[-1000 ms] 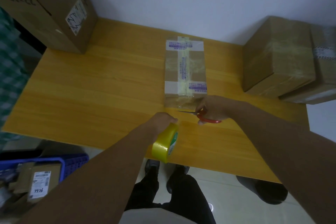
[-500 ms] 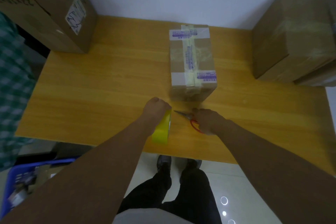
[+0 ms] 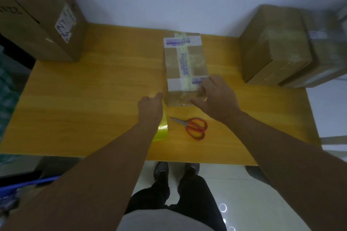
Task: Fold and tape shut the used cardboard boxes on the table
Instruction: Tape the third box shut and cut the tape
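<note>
The wooden table (image 3: 93,90) carries the taped cardboard box (image 3: 185,58) directly ahead of both hands. The right hand (image 3: 216,97) lies spread on its near end. The left hand (image 3: 150,107) covers the tape roll (image 3: 163,127), fingers hidden, so its grip cannot be determined.

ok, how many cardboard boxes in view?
4: taped box centre; large box back left; right box and blurred box beside it, far right. More may be hidden.
</note>
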